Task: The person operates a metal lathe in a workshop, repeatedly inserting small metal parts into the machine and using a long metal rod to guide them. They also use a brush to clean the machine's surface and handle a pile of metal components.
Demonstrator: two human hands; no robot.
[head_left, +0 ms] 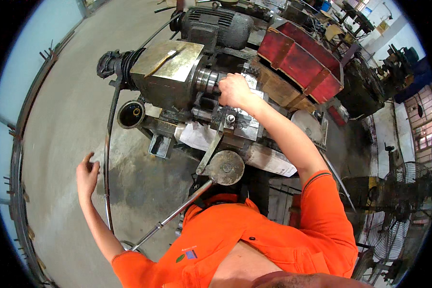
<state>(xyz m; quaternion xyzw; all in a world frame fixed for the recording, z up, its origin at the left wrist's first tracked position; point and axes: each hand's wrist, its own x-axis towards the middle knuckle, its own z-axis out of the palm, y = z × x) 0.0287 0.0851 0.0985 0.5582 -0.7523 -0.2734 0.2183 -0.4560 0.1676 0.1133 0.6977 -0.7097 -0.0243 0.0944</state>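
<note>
**Right hand at the lathe chuck, left hand on the long rod**

The step in hand looks like setting up work at the spindle of a small bench lathe point(177, 72). The right hand point(234, 90) is closed over the steel chuck point(207, 79) just beside the headstock, fingers curled around something there; whether they hold a workpiece or the chuck's own collar is hidden by the knuckles. The left hand point(87, 174) hangs out to the side, well apart from the machine, fingers loosely spread and half open, its fingertips touching or just beside a thin dark rod point(108, 144) that curves down from the headstock's rear end toward the concrete floor point(67, 110).

The next move probably calls for a firm, steady grip at the chuck, with the rod steadied so it feeds straight. A round handwheel point(225, 168) with a long lever point(170, 218) sits untouched below.
</note>
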